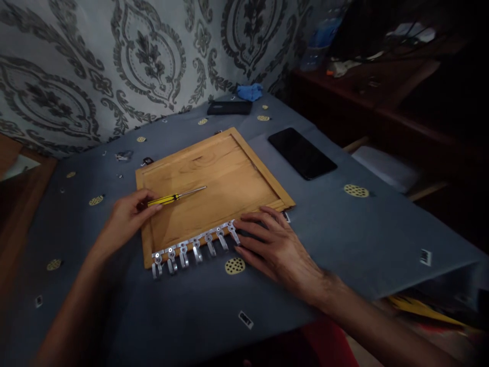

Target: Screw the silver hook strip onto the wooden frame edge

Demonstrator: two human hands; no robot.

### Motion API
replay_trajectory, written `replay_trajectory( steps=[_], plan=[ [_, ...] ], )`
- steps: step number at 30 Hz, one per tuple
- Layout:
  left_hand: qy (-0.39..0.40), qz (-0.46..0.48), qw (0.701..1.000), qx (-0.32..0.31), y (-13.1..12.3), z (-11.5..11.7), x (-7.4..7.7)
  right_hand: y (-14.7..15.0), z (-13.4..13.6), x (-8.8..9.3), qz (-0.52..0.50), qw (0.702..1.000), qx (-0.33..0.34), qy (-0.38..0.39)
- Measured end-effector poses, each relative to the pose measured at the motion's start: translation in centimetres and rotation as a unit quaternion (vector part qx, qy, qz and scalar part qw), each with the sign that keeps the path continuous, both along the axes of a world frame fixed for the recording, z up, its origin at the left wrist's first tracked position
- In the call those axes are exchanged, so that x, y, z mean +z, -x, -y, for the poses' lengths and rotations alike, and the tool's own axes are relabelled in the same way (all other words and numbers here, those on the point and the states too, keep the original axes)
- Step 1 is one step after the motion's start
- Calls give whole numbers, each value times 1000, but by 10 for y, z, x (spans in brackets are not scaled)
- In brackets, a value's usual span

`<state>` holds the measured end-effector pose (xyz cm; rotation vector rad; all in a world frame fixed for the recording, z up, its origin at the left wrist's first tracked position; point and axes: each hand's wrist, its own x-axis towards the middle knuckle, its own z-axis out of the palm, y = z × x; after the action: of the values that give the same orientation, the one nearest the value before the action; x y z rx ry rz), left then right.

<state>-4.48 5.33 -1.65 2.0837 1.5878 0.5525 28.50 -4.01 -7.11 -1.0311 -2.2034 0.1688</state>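
Observation:
A framed wooden board [206,178] lies flat on the table. Along its near edge runs a metal hook rail [196,248] with several silver hooks pointing toward me. My left hand [128,219] pinches the yellow and black handle of a screwdriver [173,197], whose metal shaft points right over the board. Over the board's near right corner rests my right hand [273,242], fingers stretched out. Its fingertips touch the right end of the hook rail. Whether anything small lies beneath those fingers is hidden.
Right of the board lies a black smartphone [301,153]. Behind it are a dark flat case [229,108] and a crumpled blue cloth [249,92]. A small clear plastic bag [124,155] and tiny metal bits [119,176] lie at the left. A patterned wall [153,56] closes the back.

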Motion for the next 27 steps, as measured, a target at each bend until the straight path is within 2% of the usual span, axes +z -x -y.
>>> replay_trajectory(
  steps=[4,9,11,14,16,18,22,27],
  plan=[
    [-44,107,992,54,-12,0,10,0,0,1,0,1000,4,1],
    [-142,207,963,98,-43,6,44,1,0,0,-9,1000,0,1],
    [-197,237,947,91,-57,13,59,2,0,0,-12,1000,1,-3],
    [-223,228,945,74,-79,28,77,1,0,1,-9,1000,4,0],
    [-240,212,946,48,-94,39,83,1,0,2,-2,1000,4,8],
    [-256,176,950,28,-107,49,84,1,0,3,3,1000,4,14],
    [-286,111,949,-74,-126,61,76,1,1,4,-2,1000,3,20],
    [-292,101,946,-99,-130,62,66,2,1,3,-8,1000,3,15]
  ],
)
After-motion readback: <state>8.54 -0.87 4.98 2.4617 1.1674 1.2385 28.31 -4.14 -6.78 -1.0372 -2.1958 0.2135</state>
